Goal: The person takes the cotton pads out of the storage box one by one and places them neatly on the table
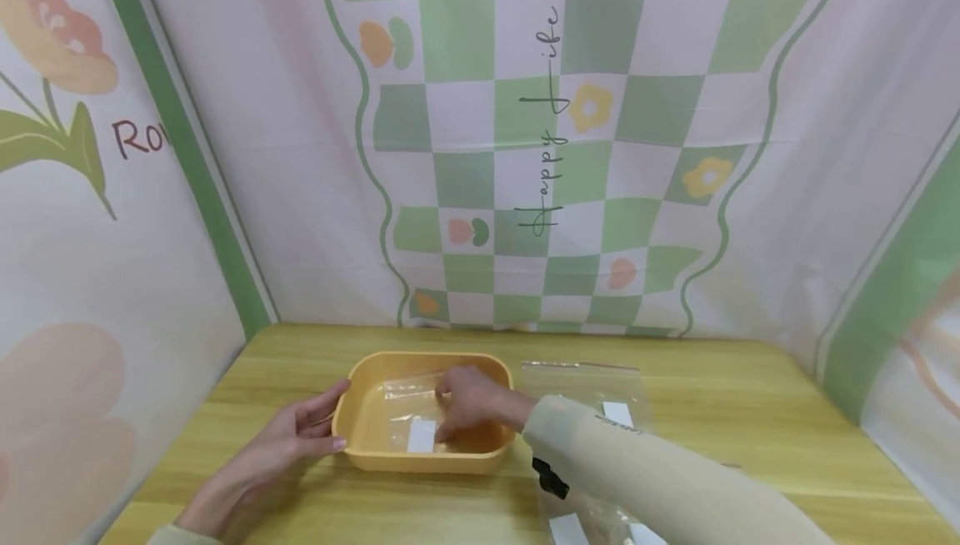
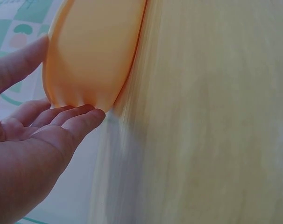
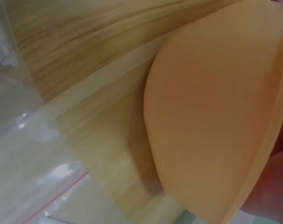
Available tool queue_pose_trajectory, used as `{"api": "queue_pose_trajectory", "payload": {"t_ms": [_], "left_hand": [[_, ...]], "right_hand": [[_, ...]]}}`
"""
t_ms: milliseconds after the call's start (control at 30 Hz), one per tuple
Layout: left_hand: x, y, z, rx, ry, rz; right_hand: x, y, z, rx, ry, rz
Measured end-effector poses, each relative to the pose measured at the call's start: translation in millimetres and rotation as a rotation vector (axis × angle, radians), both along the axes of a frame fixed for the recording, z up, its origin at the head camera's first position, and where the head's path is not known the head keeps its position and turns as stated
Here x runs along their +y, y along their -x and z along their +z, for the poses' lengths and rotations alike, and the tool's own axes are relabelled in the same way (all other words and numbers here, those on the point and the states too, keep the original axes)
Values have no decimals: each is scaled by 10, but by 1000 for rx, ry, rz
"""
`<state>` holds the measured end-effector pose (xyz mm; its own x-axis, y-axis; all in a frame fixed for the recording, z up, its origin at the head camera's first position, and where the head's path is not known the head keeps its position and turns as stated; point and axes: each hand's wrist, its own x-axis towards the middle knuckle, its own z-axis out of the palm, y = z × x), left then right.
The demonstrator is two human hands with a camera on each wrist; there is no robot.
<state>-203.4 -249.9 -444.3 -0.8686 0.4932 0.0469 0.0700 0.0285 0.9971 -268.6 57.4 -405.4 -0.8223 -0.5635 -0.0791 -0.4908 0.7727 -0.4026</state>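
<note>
A yellow plastic basin with rounded corners stands on the table. At its left end my left hand holds it, thumb near the front corner and fingers against the outer wall. The left wrist view shows these fingers bent along the basin's end. My right hand reaches over the right rim into the basin. Its bent fingers and thumb grip the right side of a clear plastic bag, which bears a white label. In the right wrist view the basin's wall hides most of that hand.
More clear zip bags with white labels lie to the right of the basin, partly under my right sleeve. The wood-patterned table meets a printed cloth backdrop at the back, with another cloth on the left.
</note>
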Motion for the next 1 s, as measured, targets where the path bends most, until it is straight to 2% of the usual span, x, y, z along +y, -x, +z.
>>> {"api": "queue_pose_trajectory", "payload": {"t_ms": [267,500,700,800,933,1000], "left_hand": [[8,0,17,-9,2,-3],[10,-2,15,-5,0,0],[8,2,7,5,15,6],[8,2,5,7,17,8],[7,2,8,5,15,5],[6,1,12,0,14,3]], "right_hand": [[37,9,-35,-31,100,-78],[71,12,-57,11,185,-41],[84,27,-68,-34,276,-30],[73,36,-64,-111,350,-31],[43,-1,-29,-276,504,-41],[24,-19,-25,-332,556,-45]]}}
